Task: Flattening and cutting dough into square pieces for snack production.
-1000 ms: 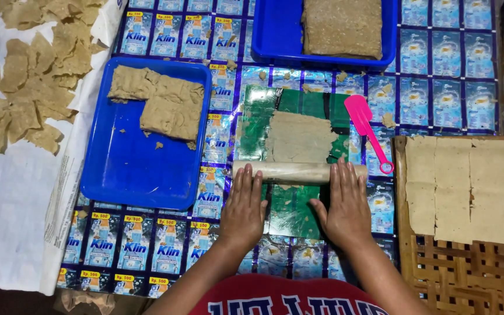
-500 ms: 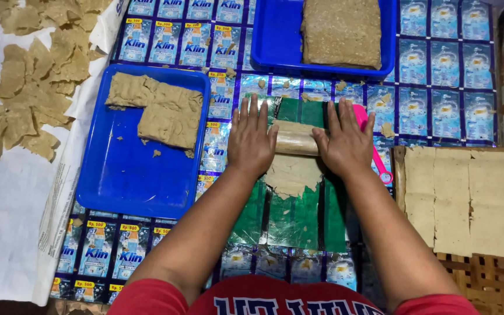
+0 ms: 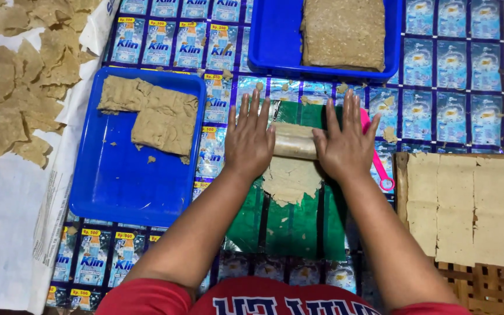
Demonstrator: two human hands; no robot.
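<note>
While both flat, open palms, left hand [image 3: 251,140] and right hand [image 3: 345,146], press the rolling pin [image 3: 294,141], blue trays [image 3: 129,186] crowd its left.

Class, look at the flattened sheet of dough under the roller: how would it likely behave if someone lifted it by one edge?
The dough sheet looks thin with a ragged lower edge, so it would probably flop and might tear. It lies flat against the green mat, so it may cling a little. The roller between the left hand and right hand is round, so apt to roll.
</note>
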